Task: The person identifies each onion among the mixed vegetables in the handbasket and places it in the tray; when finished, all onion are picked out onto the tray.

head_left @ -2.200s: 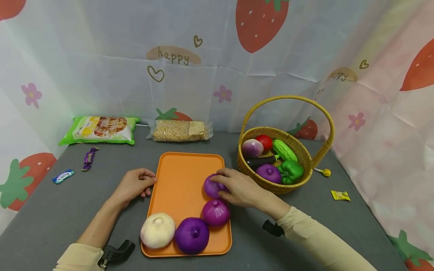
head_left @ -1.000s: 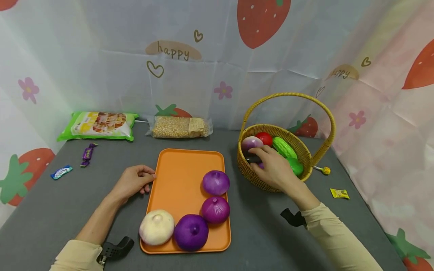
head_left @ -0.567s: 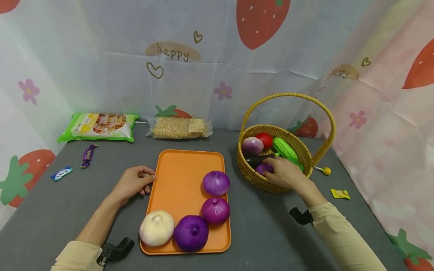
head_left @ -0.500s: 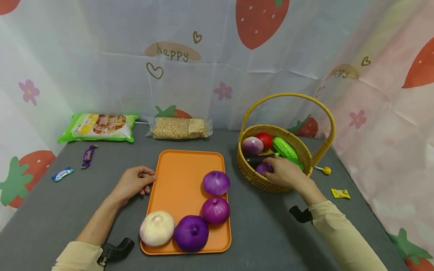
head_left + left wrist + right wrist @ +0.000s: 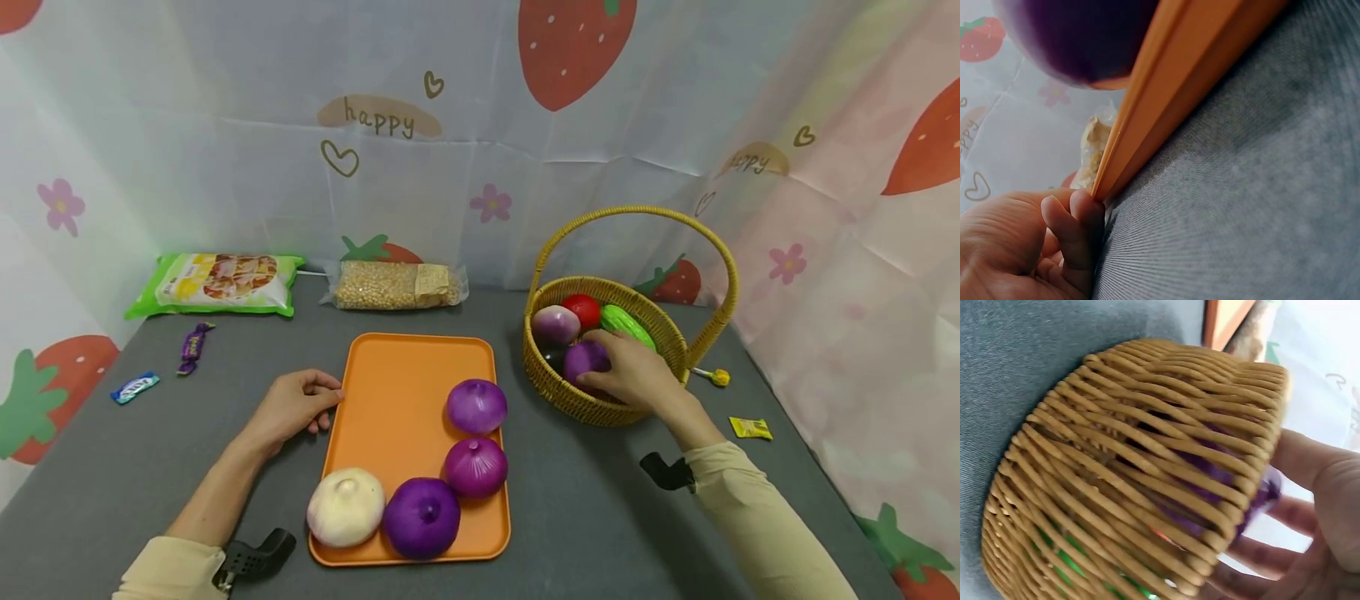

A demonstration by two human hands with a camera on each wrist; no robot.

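Note:
My right hand [image 5: 633, 372] reaches into the yellow wicker basket [image 5: 573, 400] and grips a purple onion [image 5: 585, 360]; in the right wrist view the onion [image 5: 1266, 490] shows above the rim, fingers and thumb around it. My left hand [image 5: 296, 404] pinches the left rim of the orange tray [image 5: 397, 375], its fingertips right at the edge in the left wrist view. On the tray lie a light purple onion [image 5: 477, 406], a magenta onion [image 5: 476, 467], a dark purple onion [image 5: 422, 517] and a whitish onion [image 5: 346, 507].
A pale purple-white vegetable [image 5: 556, 325], a red tomato-like one [image 5: 582, 311] and a bumpy green one [image 5: 626, 323] share the basket, under its tall handle [image 5: 633, 210]. Behind the tray lie a green food bag [image 5: 217, 283] and a packet of kernels [image 5: 393, 285]. Candies [image 5: 193, 348] flank both sides.
My right hand has let go of the light purple onion on the tray, moved right into the basket and lifted another purple onion slightly. The left hand stays at the tray's rim.

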